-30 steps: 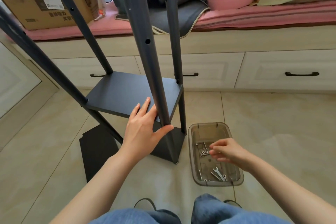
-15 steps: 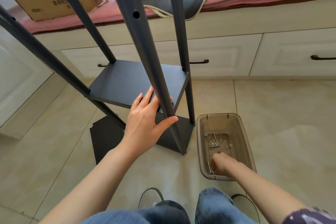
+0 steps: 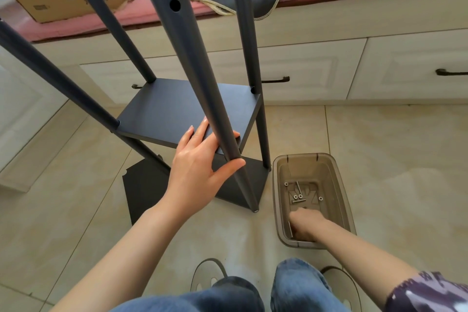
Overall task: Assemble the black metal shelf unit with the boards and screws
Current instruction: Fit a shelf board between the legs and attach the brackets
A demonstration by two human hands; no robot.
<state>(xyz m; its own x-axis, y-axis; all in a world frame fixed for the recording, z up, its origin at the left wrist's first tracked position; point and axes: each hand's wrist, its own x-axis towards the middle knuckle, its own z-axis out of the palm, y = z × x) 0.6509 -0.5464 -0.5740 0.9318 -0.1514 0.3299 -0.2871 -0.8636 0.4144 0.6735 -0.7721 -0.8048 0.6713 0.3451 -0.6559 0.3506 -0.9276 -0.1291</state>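
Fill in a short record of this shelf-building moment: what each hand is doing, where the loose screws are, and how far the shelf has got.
Left hand: fingers flat on the shelf board, thumb against the front pole.
Right hand: reaching down into the plastic tub; grip hidden.
Screws: loose on the tub floor.
Shelf: two boards fitted between four poles.

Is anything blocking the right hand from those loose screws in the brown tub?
Nothing visible does. The right hand is already inside the open tub, and the screws lie bare on its floor just beyond the hand.
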